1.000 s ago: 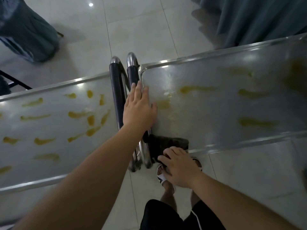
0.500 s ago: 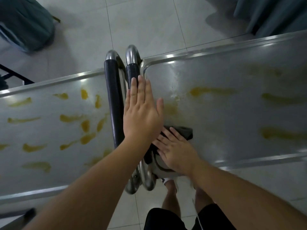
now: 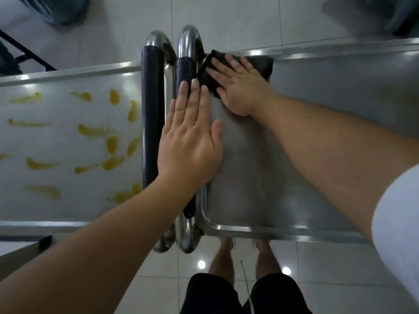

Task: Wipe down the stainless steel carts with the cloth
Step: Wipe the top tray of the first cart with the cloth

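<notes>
While the right hand [image 3: 238, 87] lies flat with spread fingers on the dark cloth [image 3: 264, 64], pressing it into the far left corner of the right cart [image 3: 328, 91] just above the frame's centre, the left hand [image 3: 190, 141] rests open, fingers straight and together, along that cart's left edge and the black-sleeved handle [image 3: 187, 69] beside it. A second black-sleeved handle [image 3: 152, 98] stands just left, belonging to the left cart [image 3: 68, 207], whose top fills the frame's left side and carries many yellow smears [image 3: 111, 164]. Pale floor tiles [image 3: 226, 17] surround both carts.
</notes>
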The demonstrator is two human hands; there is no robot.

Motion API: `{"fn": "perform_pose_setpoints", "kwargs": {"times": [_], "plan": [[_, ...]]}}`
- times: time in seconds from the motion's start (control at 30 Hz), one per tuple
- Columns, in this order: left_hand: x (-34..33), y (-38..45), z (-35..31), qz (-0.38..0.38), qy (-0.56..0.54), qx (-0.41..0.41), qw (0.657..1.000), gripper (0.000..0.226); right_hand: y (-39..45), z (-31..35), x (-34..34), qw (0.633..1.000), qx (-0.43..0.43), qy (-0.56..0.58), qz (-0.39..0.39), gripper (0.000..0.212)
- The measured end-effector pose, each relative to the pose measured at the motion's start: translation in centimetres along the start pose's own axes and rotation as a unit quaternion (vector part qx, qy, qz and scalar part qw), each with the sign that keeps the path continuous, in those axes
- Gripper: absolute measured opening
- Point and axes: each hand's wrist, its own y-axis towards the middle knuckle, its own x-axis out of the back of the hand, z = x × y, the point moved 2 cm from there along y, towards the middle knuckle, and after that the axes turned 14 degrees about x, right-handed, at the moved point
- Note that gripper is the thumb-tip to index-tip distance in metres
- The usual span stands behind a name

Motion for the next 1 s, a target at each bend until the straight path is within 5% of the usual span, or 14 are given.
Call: {"fn": "perform_pose_setpoints", "kwargs": {"times": [0.5, 0.63, 1.0], "plan": [[0.2, 0.0, -0.1, 0.004, 0.022, 0.009, 1.000, 0.067, -29.3, 17.4, -10.1, 0.997, 0.057, 0.048, 0.032, 0.056], [0.1, 0.0, 0.2, 0.007, 0.023, 0.008, 1.000, 0.067, -27.1, 14.0, -9.1, 0.996, 0.083, 0.018, 0.033, 0.055], [0.0, 0.0, 0.0, -0.012, 0.046, 0.011, 0.999, 0.066, -7.1, -6.9, 0.0, 0.997, -0.065, 0.036, -0.006, 0.072]]}}
